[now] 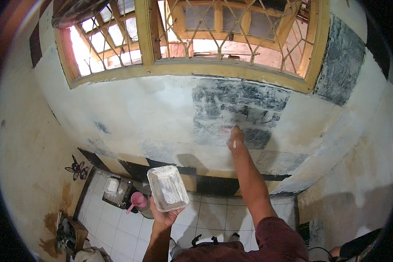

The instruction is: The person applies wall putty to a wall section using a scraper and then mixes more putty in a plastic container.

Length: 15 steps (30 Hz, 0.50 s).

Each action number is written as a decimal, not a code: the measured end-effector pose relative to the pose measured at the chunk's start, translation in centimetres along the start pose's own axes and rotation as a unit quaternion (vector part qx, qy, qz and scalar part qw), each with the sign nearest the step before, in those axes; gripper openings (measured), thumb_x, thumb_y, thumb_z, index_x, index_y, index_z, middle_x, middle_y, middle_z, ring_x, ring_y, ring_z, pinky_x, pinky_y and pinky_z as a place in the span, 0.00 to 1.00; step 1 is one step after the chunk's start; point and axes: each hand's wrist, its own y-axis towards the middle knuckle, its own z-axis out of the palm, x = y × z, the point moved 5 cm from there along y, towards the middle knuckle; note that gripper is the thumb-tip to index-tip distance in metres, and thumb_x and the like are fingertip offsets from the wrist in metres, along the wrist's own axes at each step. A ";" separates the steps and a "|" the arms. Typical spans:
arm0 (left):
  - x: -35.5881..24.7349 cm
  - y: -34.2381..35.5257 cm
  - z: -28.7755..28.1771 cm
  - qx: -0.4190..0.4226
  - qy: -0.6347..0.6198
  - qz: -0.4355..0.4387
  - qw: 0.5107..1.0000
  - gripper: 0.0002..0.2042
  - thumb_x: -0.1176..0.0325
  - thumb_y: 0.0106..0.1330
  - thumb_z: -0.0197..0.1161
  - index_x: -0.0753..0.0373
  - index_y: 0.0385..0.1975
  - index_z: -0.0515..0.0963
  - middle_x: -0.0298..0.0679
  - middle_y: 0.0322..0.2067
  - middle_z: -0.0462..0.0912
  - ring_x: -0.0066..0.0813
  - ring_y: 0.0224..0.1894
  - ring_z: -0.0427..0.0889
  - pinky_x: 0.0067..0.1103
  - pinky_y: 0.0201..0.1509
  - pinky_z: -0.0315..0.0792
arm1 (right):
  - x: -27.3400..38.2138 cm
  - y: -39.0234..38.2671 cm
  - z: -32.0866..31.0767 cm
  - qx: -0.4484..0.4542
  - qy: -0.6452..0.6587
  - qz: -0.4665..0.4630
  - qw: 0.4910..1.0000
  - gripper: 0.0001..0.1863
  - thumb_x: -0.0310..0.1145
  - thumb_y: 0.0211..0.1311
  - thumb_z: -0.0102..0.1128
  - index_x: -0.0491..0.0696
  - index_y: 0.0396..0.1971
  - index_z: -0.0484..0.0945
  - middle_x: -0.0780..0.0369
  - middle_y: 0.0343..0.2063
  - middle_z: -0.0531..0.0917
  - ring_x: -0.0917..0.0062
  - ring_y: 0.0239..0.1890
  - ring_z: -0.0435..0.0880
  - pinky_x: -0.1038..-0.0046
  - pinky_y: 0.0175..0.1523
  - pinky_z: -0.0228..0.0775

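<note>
Left hand [163,215] gripped the near end of the paste-smeared tray [174,199], out from the wall [139,98]. Right hand [236,139] was at the dark patch [242,93]; couldn't tell what its grip held. Step, judged: spreading paste. Next stroke seemed to call for even pressure.

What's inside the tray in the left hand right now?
White, paste-like material lies in the tray, mostly toward its far end, with smears along the sides. The left hand holds it. The surface beneath the material is covered.
</note>
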 end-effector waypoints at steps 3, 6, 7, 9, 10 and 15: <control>-0.7 -0.4 -0.3 -0.009 -0.005 0.015 1.000 0.33 0.36 0.62 0.46 0.52 0.61 0.65 0.40 0.56 0.74 0.44 0.55 0.76 0.47 0.51 0.75 | 3.2 -1.8 2.2 -0.007 0.037 -0.007 0.999 0.18 0.41 0.68 0.41 0.44 0.44 0.74 0.59 0.28 0.80 0.73 0.22 0.69 0.68 0.28 0.62; -1.0 -0.7 -0.9 -0.020 -0.006 0.028 0.999 0.33 0.36 0.62 0.46 0.52 0.61 0.66 0.40 0.55 0.74 0.45 0.54 0.77 0.48 0.50 0.75 | 5.8 -4.0 3.8 -0.006 0.060 -0.025 0.998 0.18 0.41 0.66 0.43 0.43 0.42 0.74 0.59 0.28 0.79 0.72 0.23 0.71 0.67 0.28 0.63; -1.1 -0.7 -1.0 -0.016 -0.012 0.030 0.999 0.32 0.36 0.62 0.46 0.52 0.61 0.66 0.40 0.55 0.74 0.46 0.54 0.77 0.49 0.50 0.74 | 6.6 -4.8 4.2 -0.006 0.069 -0.031 0.997 0.18 0.41 0.66 0.44 0.43 0.42 0.74 0.59 0.28 0.79 0.72 0.24 0.71 0.66 0.28 0.64; -1.2 -0.9 -1.1 -0.008 -0.023 0.031 0.999 0.32 0.37 0.63 0.46 0.52 0.60 0.66 0.40 0.55 0.74 0.46 0.54 0.77 0.50 0.50 0.74 | 8.5 -6.4 5.2 -0.008 0.080 -0.047 0.996 0.17 0.41 0.65 0.45 0.42 0.41 0.74 0.59 0.29 0.79 0.71 0.24 0.73 0.66 0.29 0.65; -1.2 -1.0 -1.2 -0.023 -0.027 0.031 0.999 0.32 0.37 0.63 0.46 0.52 0.60 0.66 0.40 0.55 0.74 0.46 0.54 0.76 0.51 0.50 0.74 | 9.4 -7.1 5.6 -0.004 0.082 -0.054 0.995 0.17 0.41 0.64 0.46 0.42 0.41 0.74 0.59 0.29 0.79 0.71 0.25 0.73 0.65 0.29 0.66; -1.0 -1.3 -1.5 -0.040 -0.021 0.024 0.999 0.31 0.38 0.64 0.45 0.51 0.61 0.66 0.40 0.56 0.73 0.46 0.55 0.76 0.50 0.50 0.74 | 11.8 -8.0 4.2 0.059 0.047 -0.099 0.992 0.18 0.43 0.61 0.51 0.42 0.36 0.76 0.63 0.26 0.76 0.75 0.21 0.71 0.66 0.25 0.62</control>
